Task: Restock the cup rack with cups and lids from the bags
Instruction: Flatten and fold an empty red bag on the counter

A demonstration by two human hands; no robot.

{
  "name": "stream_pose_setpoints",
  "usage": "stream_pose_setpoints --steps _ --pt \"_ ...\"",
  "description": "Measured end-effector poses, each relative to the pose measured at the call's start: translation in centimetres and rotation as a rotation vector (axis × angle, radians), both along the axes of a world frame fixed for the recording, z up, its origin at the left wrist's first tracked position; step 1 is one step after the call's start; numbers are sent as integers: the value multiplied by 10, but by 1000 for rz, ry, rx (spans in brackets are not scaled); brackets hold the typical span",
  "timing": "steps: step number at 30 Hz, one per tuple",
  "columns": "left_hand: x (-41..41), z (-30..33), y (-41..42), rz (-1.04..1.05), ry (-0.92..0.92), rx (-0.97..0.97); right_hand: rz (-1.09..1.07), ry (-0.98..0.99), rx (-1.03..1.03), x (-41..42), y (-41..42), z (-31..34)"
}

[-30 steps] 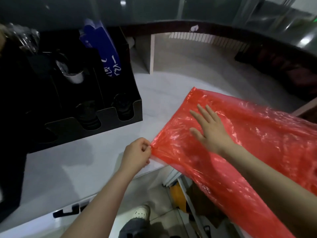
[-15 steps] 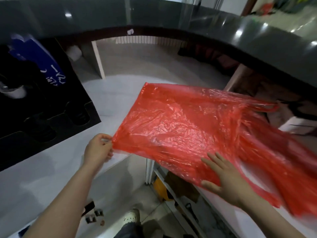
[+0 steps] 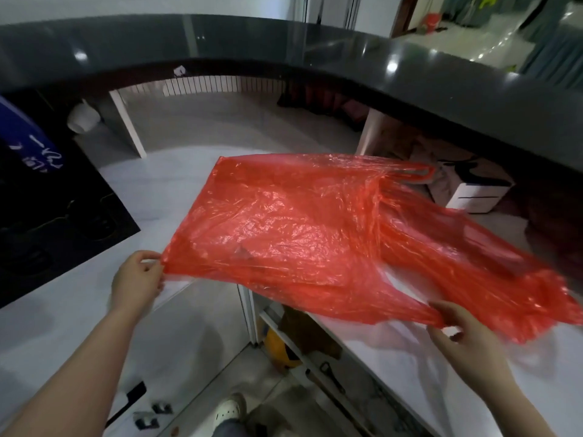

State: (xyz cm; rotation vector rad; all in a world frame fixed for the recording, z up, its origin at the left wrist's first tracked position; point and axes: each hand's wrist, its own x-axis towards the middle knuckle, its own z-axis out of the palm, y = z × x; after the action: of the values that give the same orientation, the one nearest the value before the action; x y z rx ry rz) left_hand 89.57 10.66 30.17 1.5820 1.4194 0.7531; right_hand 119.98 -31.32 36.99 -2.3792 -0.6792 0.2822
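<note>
A flat, empty-looking red plastic bag point(image 3: 303, 228) lies spread over the white counter point(image 3: 164, 184) and the gap in front of me. My left hand point(image 3: 137, 280) pinches the bag's bottom corner at the left. My right hand point(image 3: 463, 335) grips the bag's near edge by the handle end at the right. The black cup rack point(image 3: 60, 216) stands at the left edge, with a blue sleeve of cups point(image 3: 28, 143) sticking out of it. No loose cups or lids show.
A dark curved upper counter point(image 3: 410, 67) runs across the back. Below it at the right stands a white drawer unit point(image 3: 479, 190). Shelves with tools point(image 3: 318, 367) and my shoe point(image 3: 230, 411) show in the gap under the bag.
My right hand slid from the bag's middle down to its handle end and now grips the edge. The view has swung right, so the rack sits farther left. My left hand keeps its pinch.
</note>
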Motion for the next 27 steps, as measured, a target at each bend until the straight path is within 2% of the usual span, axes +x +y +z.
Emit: stream_pose_setpoints --steps 3,6,8,12,16,18,20,22,23,26,27 --pt "-3 -2 0 -2 28 28 -5 -49 7 10 14 4" --pt "-7 -5 2 -23 62 38 -127 -95 75 20 23 9" --pt "-8 -5 3 -23 72 48 -239 -54 166 30 22 16" --pt "-6 -4 2 -9 76 94 -448 291 431 46 14 37" --pt "-4 -7 1 9 -2 92 -502 644 790 39 18 46" --pt "-5 -6 1 9 -71 59 -551 770 969 35 24 45" --pt "-7 -4 1 -19 -104 32 -577 829 1063 36 28 40" --pt "-12 -4 3 -61 -111 4 -538 774 996 34 28 34" --pt "-15 -4 3 -87 -113 -16 -503 681 906 31 26 31" --pt "-23 -5 -3 -180 -55 -10 -446 117 526 19 19 23" --pt "-24 -5 -5 -196 -22 23 -403 -60 461 13 19 20"
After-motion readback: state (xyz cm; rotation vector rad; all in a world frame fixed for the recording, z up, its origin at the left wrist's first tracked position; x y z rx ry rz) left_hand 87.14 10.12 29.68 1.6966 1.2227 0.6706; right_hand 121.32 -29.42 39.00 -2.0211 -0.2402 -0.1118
